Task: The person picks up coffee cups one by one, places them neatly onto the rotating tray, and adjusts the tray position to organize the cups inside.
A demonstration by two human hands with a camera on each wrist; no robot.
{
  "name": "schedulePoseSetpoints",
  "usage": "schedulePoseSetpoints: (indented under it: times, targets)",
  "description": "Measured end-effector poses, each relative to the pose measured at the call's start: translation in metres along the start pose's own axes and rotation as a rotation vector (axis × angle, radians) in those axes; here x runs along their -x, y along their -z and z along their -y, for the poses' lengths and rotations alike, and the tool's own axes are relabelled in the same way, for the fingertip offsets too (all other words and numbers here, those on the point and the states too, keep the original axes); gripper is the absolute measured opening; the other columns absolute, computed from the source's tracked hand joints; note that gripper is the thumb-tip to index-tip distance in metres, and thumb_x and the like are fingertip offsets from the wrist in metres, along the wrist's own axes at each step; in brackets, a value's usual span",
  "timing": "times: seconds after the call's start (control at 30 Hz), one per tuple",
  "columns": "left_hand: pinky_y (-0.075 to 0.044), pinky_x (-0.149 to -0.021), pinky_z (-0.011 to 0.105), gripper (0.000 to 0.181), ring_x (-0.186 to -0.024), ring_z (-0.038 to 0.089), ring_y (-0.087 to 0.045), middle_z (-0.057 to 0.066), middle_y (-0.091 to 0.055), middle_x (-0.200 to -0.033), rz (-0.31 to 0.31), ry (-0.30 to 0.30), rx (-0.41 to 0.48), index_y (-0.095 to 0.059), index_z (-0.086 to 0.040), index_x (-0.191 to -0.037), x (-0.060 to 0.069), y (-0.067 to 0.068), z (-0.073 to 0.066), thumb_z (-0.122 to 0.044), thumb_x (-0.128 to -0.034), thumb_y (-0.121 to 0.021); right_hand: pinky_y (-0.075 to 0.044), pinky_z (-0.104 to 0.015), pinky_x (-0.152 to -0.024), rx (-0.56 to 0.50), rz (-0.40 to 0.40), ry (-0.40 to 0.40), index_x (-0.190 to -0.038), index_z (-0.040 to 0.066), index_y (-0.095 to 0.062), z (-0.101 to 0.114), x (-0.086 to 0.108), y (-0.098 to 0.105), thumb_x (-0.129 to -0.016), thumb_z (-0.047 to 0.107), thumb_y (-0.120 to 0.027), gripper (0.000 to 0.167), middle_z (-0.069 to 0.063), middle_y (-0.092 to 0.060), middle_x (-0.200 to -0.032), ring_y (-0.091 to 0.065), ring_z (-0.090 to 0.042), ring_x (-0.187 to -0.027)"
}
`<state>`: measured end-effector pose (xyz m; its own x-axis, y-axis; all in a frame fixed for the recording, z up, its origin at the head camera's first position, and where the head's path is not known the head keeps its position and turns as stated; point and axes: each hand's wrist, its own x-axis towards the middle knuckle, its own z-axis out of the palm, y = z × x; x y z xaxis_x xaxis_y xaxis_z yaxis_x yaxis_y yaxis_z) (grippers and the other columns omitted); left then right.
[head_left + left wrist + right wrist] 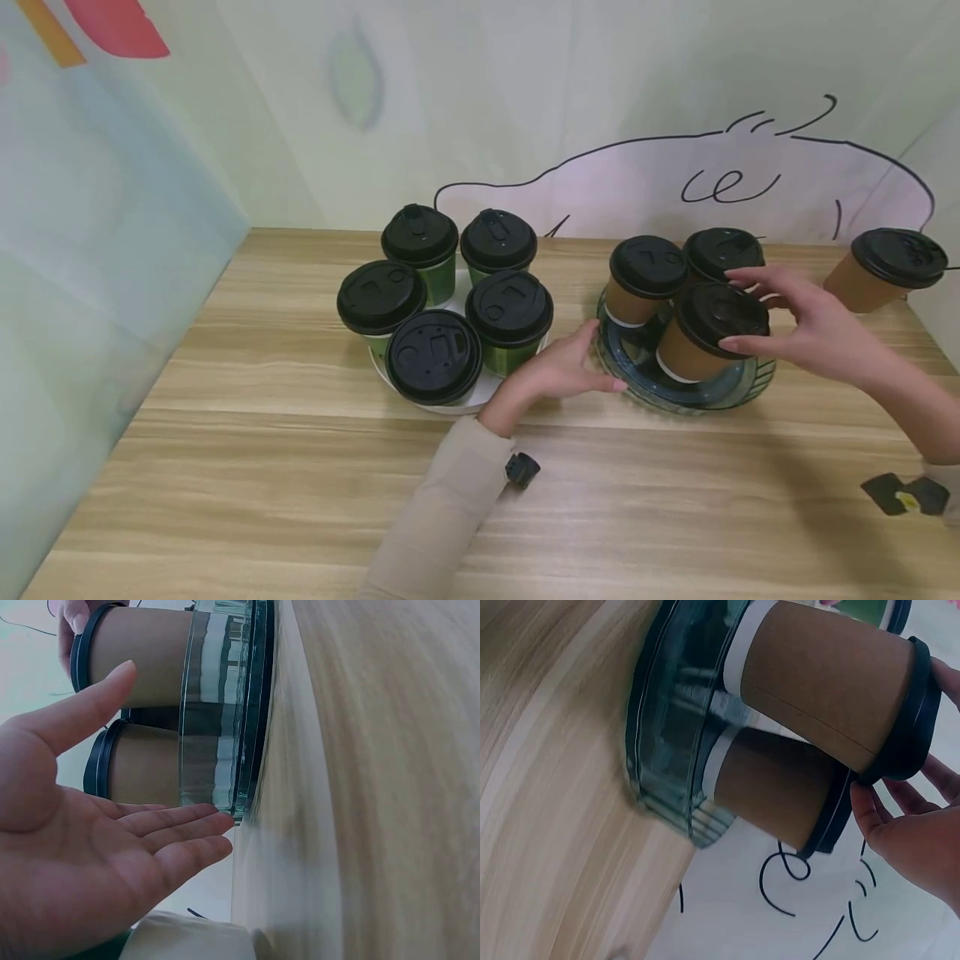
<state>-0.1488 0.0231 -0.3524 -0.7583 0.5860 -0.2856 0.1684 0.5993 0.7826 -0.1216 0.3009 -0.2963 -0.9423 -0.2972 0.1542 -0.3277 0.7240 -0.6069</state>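
Observation:
My right hand (pixel 821 329) grips a brown paper cup (pixel 686 350) by the rim of its black lid. In the right wrist view the held cup (pixel 821 682) tilts over the clear glass dish (pixel 671 712), its white base near the dish's edge. Two more brown cups with black lids, a left one (pixel 633 308) and a back one (pixel 723 250), stand in the dish. My left hand (pixel 558 367) has its fingers extended at the dish's left side. Seen from the left wrist, the fingertips (pixel 217 825) are at the glass wall (pixel 202 750); contact is unclear.
Several green cups (pixel 435 354) with black lids stand on a white plate (pixel 450 408) left of the dish. Another brown cup (pixel 862 283) stands on the wooden table (pixel 300 500) at the far right. A wall with line drawings (pixel 637 100) rises behind.

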Motion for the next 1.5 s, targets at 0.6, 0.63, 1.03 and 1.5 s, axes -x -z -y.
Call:
schedulePoseSetpoints:
  times: [0.6, 0.63, 1.03, 1.5]
  targets:
    - [-0.031, -0.103, 0.032, 0.092, -0.13, 0.023, -0.032, 0.013, -0.03, -0.145, -0.005, 0.001, 0.012, -0.01, -0.007, -0.147, -0.002, -0.001, 0.0, -0.034, -0.0809, -0.069, -0.033, -0.006, -0.082, 0.028, 0.009, 0.179, -0.129, 0.008, -0.048, 0.016, -0.01, -0.02, -0.062, 0.004, -0.083, 0.076, -0.006, -0.048, -0.122, -0.041, -0.001, -0.099]
    - [-0.031, -0.103, 0.032, 0.092, -0.13, 0.023, -0.032, 0.013, -0.03, -0.145, -0.005, 0.002, 0.013, -0.01, -0.007, -0.147, -0.002, -0.001, 0.0, -0.034, -0.0809, -0.069, -0.032, -0.006, -0.082, 0.027, 0.012, 0.18, -0.129, 0.008, -0.048, 0.016, -0.01, -0.021, -0.062, 0.004, -0.082, 0.076, -0.005, -0.047, -0.123, -0.041, -0.001, -0.099]
    - [-0.032, -0.102, 0.032, 0.093, -0.129, 0.024, -0.033, 0.014, -0.03, -0.144, -0.005, -0.008, 0.012, -0.01, -0.005, -0.146, -0.002, -0.001, 0.001, -0.033, -0.0809, -0.069, -0.032, -0.005, -0.085, 0.008, 0.01, 0.236, -0.128, 0.007, -0.049, 0.024, -0.01, -0.028, -0.06, 0.003, -0.084, 0.077, -0.002, -0.046, -0.121, -0.041, 0.0, -0.102]
    - [-0.034, -0.1, 0.03, 0.093, -0.126, 0.023, -0.037, 0.016, -0.033, -0.143, -0.012, -0.021, 0.008, -0.011, -0.004, -0.146, -0.001, 0.0, 0.001, -0.033, -0.0806, -0.069, -0.032, -0.005, -0.086, 0.019, 0.004, 0.3, -0.126, 0.004, -0.049, 0.024, -0.012, -0.034, -0.057, 0.004, -0.085, 0.078, -0.005, -0.046, -0.12, -0.039, -0.002, -0.105]
